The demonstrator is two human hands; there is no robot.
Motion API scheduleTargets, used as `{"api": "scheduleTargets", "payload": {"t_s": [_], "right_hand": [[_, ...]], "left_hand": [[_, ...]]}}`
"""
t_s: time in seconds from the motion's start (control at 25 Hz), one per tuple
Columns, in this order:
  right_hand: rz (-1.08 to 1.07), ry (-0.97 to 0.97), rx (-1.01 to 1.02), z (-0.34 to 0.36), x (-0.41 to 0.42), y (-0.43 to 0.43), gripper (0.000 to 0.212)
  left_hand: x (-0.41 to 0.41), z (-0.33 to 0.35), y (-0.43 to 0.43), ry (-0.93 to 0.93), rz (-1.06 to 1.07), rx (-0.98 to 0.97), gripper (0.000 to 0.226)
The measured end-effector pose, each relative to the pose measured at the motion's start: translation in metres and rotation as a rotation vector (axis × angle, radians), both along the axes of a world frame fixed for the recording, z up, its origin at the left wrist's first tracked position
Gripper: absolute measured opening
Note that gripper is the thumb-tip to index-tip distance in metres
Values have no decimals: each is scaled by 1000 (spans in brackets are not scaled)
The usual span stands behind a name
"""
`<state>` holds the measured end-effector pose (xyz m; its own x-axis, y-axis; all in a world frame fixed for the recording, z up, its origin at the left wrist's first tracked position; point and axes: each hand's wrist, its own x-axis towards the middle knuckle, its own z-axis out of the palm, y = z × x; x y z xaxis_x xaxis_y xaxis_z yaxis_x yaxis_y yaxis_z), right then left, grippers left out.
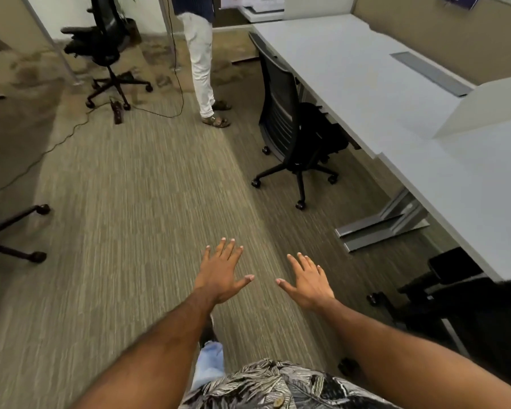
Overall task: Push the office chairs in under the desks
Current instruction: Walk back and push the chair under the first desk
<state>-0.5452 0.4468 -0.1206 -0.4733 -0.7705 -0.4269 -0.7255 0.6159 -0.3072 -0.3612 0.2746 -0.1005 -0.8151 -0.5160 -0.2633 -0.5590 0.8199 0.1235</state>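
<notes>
Between chairs, I judge: both hands, left hand (220,276) and right hand (309,283), hover with fingers spread, holding nothing; the black chair (289,122) sits tucked against the counter (351,72) edge; next, walk to the far chair (105,39) standing out on the carpet.

The left hand (222,276) and right hand (309,286) hover side by side above the carpet (130,231), touching nothing; ahead and right of the right hand a chair (289,125) sits tucked against the bench (366,84); just right of it another chair (455,293) stands under the bench; far ahead-left of the left hand stands a third chair (106,45), with a standing person (201,63) beside it.
</notes>
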Motion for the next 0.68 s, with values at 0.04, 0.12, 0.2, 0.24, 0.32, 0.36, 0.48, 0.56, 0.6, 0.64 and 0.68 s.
{"api": "scheduleTargets", "payload": {"t_s": [0.04,0.12,0.2,0.24,0.32,0.36,0.48,0.56,0.6,0.64,0.68], "right_hand": [[-13,-1,7,-5,-6,-24,86],[-63,7,14,-12,-13,-72,86],[-120,12,10,-9,-19,-120,85],[-142,6,0,-5,-23,-143,85],[-188,22,-38,4,-32,-190,85],[-211,29,-63,8,-40,-212,85],[-276,30,-101,20,-65,-273,85],[-286,49,-97,24,-86,-307,85],[-305,54,-101,25,-101,-327,85],[-327,56,-109,23,-116,-346,85],[-346,57,-121,20,-131,-364,85]], "left_hand": [[-6,-3,-30,-2,-9,5,118],[-16,-5,-91,15,-44,2,118],[-25,0,-153,-3,-86,-15,127],[-27,3,-182,-15,-107,-21,130],[-40,13,-242,-7,-144,-48,127],[-49,18,-271,-7,-153,-60,120],[-84,27,-347,-7,-158,-84,98],[-112,29,-385,22,-161,-82,105],[-130,29,-405,30,-171,-82,109],[-148,29,-422,40,-179,-82,111],[-167,29,-439,52,-183,-79,111]]}}
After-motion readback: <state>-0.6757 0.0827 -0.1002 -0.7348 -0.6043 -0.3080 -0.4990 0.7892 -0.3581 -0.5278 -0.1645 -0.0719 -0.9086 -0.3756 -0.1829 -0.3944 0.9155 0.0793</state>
